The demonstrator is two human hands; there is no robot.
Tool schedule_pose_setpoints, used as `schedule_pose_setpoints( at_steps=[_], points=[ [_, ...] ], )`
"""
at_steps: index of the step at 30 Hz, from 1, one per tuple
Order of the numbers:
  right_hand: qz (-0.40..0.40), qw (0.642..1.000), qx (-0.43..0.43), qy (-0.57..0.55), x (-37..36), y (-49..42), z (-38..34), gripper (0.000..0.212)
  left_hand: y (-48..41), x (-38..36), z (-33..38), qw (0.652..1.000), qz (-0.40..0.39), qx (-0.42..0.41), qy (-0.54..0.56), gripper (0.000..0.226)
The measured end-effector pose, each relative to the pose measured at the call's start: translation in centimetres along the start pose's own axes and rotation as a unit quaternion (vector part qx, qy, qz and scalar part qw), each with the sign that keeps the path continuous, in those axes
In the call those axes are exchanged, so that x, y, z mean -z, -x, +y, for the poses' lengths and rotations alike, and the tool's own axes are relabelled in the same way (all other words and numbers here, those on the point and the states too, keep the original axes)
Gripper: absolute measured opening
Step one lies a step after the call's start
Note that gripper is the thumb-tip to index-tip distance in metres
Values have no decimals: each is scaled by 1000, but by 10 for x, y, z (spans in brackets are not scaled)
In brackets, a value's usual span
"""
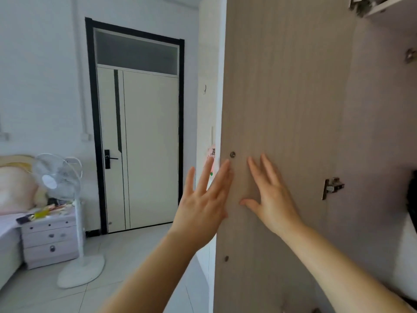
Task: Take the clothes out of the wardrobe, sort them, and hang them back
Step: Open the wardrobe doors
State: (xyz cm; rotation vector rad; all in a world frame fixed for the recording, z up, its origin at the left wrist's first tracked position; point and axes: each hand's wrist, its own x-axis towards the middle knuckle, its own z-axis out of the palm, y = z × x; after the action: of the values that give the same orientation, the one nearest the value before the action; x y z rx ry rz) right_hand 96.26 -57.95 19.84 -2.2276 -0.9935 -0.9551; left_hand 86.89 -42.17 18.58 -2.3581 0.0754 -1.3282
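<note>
One wood-grain wardrobe door (282, 98), tiled floor (135, 245), standing fan (56, 175)

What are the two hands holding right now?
Nothing. The left hand is open by the edge of the wardrobe door, and the right hand rests flat on it.

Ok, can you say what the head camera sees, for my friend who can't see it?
The right hand lies flat, fingers spread, on the wood-grain inner face of an open wardrobe door; the left hand is open at the door's edge. To the left are a white room door in a black frame, a white standing fan and a cluttered nightstand.
</note>
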Motion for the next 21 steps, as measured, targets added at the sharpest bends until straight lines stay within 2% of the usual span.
schedule_pose_setpoints(
  at_steps=[6, 14, 18, 21],
  points=[
    [5, 999, -5, 44, -29, -17, 1, 98, -11, -31, -23, 998, -37, -2, -48, 101],
    [50, 997, 0, 62, -48, -26, 8, 106, -18, -50, -32, 998, -38, 3, -41, 111],
    [26, 997, 1, 75, -40, -22, 8, 103, -17, -47, -30, 999, -25, -7, -31, 110],
    [-11, 998, 10, 61, -27, -18, 7, 93, -17, -38, -24, 1000, -4, -22, -11, 106]
  ],
)
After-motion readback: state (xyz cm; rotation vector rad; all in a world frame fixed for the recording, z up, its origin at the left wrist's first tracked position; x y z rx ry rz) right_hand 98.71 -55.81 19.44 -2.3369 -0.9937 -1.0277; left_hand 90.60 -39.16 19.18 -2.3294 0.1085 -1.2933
